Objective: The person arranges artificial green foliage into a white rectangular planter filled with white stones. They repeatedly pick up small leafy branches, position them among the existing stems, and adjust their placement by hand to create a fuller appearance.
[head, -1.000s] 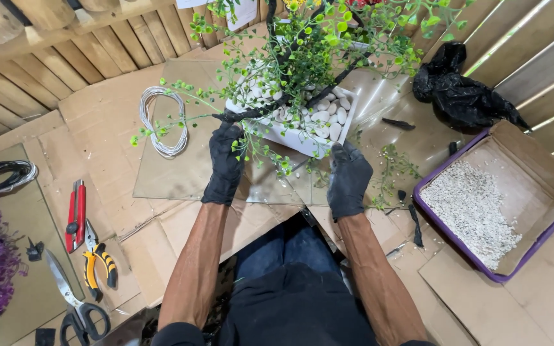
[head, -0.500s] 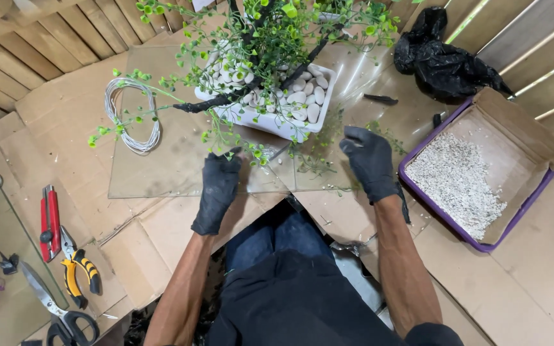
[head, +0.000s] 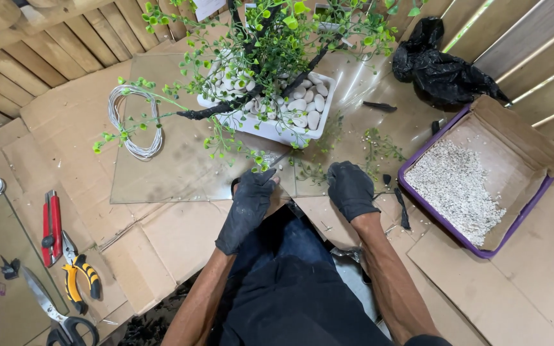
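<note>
A small artificial tree with green leaves (head: 270, 38) stands in a white pot (head: 270, 131) filled with white stones, on a clear glass sheet (head: 174, 166). Both hands wear black gloves. My left hand (head: 249, 206) lies at the sheet's near edge below the pot, fingers bent over the edge, thumb on top. My right hand (head: 351, 189) is curled on the same near edge, a little to the right, next to loose green sprigs (head: 379, 147).
A coil of white wire (head: 137, 122) lies on the glass at left. A purple-edged cardboard box of white gravel (head: 460, 186) sits at right, a black bag (head: 440, 70) behind it. A red cutter (head: 51, 224), yellow pliers (head: 78, 272) and scissors (head: 52, 314) lie at left on cardboard.
My right hand has come back from the right toward the middle of the sheet's near edge. My left hand has curled over the edge. The view has shifted so the pot sits further right.
</note>
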